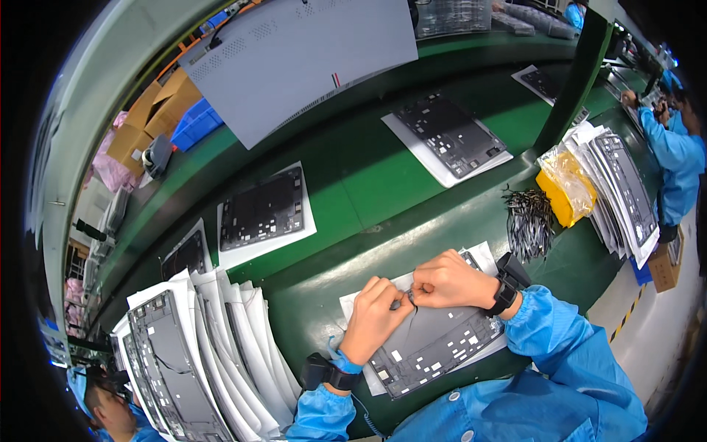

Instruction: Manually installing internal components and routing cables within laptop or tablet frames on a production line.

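My left hand [377,315] and my right hand [455,280] meet over a dark grey tablet-like housing [442,335], fingertips pinched close together. Between them shows part of a small black cable [412,297], and both hands seem closed on it; its ends are mostly covered by my fingers. The housing lies on a white sheet [482,255], with small white patches along its near part. Beyond my right hand lies a heap of thin black cables [529,225].
Stacks of similar housings between white sheets stand at left [254,353] and right [618,180]. A yellow bin [563,195] with clear plastic stands beside the cables. More housings [449,136] rest on the green belt [346,199]. A grey panel [309,59] overhangs it. Other people sit at both sides.
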`<action>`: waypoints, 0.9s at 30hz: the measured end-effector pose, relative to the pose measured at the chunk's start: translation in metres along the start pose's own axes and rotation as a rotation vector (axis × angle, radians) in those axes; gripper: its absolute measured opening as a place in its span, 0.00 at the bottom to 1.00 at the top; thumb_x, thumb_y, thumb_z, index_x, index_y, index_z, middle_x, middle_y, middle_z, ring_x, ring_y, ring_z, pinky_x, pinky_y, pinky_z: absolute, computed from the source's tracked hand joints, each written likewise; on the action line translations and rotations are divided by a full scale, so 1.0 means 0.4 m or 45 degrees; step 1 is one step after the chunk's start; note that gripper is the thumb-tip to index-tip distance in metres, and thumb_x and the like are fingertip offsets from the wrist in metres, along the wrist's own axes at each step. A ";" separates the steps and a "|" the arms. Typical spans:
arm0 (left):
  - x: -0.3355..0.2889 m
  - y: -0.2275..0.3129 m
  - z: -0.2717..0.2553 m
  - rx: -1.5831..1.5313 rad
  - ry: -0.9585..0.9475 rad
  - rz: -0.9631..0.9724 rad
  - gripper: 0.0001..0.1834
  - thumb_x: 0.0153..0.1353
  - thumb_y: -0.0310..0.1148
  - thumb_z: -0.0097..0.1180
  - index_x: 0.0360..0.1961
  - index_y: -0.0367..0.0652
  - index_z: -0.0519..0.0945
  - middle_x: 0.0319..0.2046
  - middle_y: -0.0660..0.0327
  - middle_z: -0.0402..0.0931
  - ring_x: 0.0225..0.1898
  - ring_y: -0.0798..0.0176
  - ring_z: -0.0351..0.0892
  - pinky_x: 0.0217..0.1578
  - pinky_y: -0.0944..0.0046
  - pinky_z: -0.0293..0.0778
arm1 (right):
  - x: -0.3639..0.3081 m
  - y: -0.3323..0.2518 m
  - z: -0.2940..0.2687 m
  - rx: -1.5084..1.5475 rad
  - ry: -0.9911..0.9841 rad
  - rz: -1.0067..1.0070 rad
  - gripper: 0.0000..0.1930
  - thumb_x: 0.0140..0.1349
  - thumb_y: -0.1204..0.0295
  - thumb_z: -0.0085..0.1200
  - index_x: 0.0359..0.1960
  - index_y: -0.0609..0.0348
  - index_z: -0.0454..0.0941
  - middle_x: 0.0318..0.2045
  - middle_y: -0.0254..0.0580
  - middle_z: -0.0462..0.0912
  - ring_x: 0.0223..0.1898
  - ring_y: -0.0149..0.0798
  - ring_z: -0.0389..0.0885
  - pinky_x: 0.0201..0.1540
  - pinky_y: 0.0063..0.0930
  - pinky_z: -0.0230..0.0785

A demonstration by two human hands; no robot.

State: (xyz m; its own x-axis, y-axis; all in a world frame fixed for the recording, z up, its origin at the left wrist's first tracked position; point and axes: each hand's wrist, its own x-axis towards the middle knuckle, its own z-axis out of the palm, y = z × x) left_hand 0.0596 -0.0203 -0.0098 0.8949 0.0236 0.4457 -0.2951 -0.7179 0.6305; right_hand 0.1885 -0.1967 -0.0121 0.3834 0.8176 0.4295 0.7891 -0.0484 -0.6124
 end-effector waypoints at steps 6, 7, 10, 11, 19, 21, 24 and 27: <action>-0.007 0.001 -0.014 0.102 -0.069 -0.028 0.07 0.50 0.20 0.68 0.29 0.36 0.80 0.31 0.56 0.77 0.39 0.49 0.78 0.40 0.50 0.76 | -0.047 -0.094 -0.087 0.090 0.209 0.308 0.02 0.59 0.79 0.63 0.31 0.63 0.82 0.28 0.48 0.83 0.28 0.52 0.84 0.32 0.43 0.75; -0.012 -0.003 -0.033 0.118 -0.046 -0.054 0.07 0.50 0.20 0.68 0.29 0.36 0.80 0.31 0.56 0.77 0.39 0.49 0.78 0.40 0.50 0.76 | -0.067 -0.120 -0.103 -0.039 0.397 0.417 0.02 0.61 0.80 0.61 0.34 0.65 0.82 0.30 0.50 0.83 0.30 0.52 0.84 0.33 0.43 0.76; -0.001 -0.011 -0.081 0.007 -0.177 0.018 0.16 0.52 0.19 0.62 0.42 0.41 0.89 0.50 0.54 0.81 0.54 0.47 0.77 0.54 0.50 0.75 | -0.191 -0.179 -0.145 -0.340 0.562 0.761 0.05 0.64 0.82 0.58 0.41 0.66 0.81 0.33 0.54 0.82 0.31 0.54 0.84 0.36 0.44 0.76; -0.001 -0.013 -0.079 0.005 -0.172 0.019 0.16 0.52 0.19 0.62 0.42 0.41 0.89 0.50 0.54 0.81 0.54 0.47 0.77 0.54 0.50 0.75 | -0.215 -0.193 -0.144 -0.393 0.559 0.860 0.06 0.64 0.82 0.58 0.42 0.67 0.80 0.33 0.55 0.82 0.31 0.55 0.84 0.37 0.44 0.76; -0.012 -0.046 -0.080 -0.094 -0.151 -0.021 0.16 0.56 0.16 0.64 0.46 0.40 0.87 0.46 0.55 0.81 0.44 0.49 0.82 0.45 0.56 0.80 | -0.159 -0.144 -0.077 -0.451 0.258 1.156 0.17 0.72 0.66 0.57 0.33 0.72 0.80 0.28 0.70 0.82 0.34 0.69 0.82 0.39 0.60 0.72; -0.012 -0.049 -0.081 -0.058 -0.081 0.028 0.16 0.57 0.15 0.65 0.46 0.39 0.86 0.43 0.54 0.82 0.42 0.49 0.82 0.43 0.56 0.81 | -0.136 -0.095 -0.073 -0.405 0.267 1.089 0.22 0.74 0.63 0.55 0.26 0.72 0.80 0.27 0.71 0.81 0.34 0.71 0.81 0.38 0.61 0.71; -0.003 -0.042 -0.089 0.210 0.471 0.114 0.12 0.58 0.17 0.65 0.43 0.33 0.84 0.37 0.51 0.82 0.39 0.45 0.82 0.42 0.51 0.77 | -0.049 0.018 -0.105 -0.047 0.226 0.886 0.23 0.75 0.62 0.53 0.28 0.73 0.79 0.24 0.67 0.80 0.28 0.63 0.81 0.36 0.54 0.71; -0.008 -0.050 -0.104 0.256 0.743 0.235 0.11 0.50 0.16 0.62 0.36 0.36 0.81 0.35 0.51 0.82 0.36 0.46 0.80 0.39 0.52 0.73 | 0.134 0.161 -0.172 0.010 0.201 0.728 0.22 0.75 0.62 0.53 0.31 0.75 0.79 0.22 0.63 0.78 0.25 0.52 0.78 0.34 0.49 0.70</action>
State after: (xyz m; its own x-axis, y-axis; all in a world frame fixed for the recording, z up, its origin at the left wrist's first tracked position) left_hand 0.0486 0.0229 0.0028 0.4893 0.2210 0.8437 -0.3080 -0.8612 0.4042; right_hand 0.2930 -0.1956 0.0171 0.8140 0.5676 0.1232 0.4330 -0.4516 -0.7801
